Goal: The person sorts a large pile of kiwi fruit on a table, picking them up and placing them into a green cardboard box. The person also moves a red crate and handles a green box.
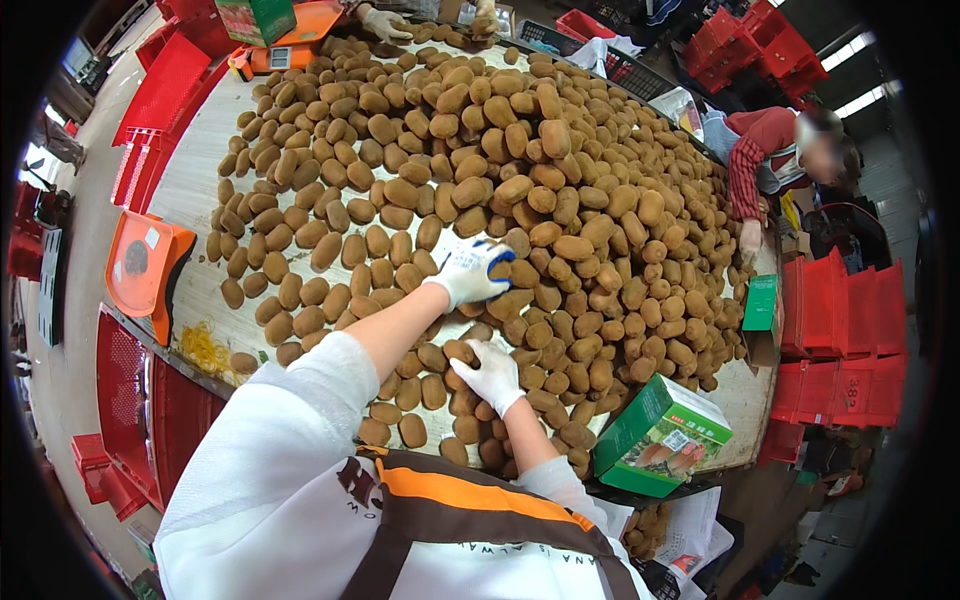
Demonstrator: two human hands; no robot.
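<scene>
My left hand [474, 273], in a white knit glove with a blue palm coating, reaches into the kiwifruit pile. Its blue fingers and thumb curve around a brown kiwifruit [523, 274]. Nearer my body is my right hand [493, 377], in a white glove. Its thumb and forefinger touch another kiwifruit [457, 350]; whether they grip it is unclear, and the other fingertips are partly hidden. Around both hands, loose kiwifruit [375, 240] lie in a single layer to the left and heap up to the right on the pale tabletop [196, 176].
A green printed carton [664, 439] stands at the front right. Orange scales [139, 262] and yellow rubber bands [202, 349] are at the left. Red crates [840, 300] are stacked on the right. A co-worker [761, 150] leans over the right edge; another person's gloved hands [386, 25] are at the far edge.
</scene>
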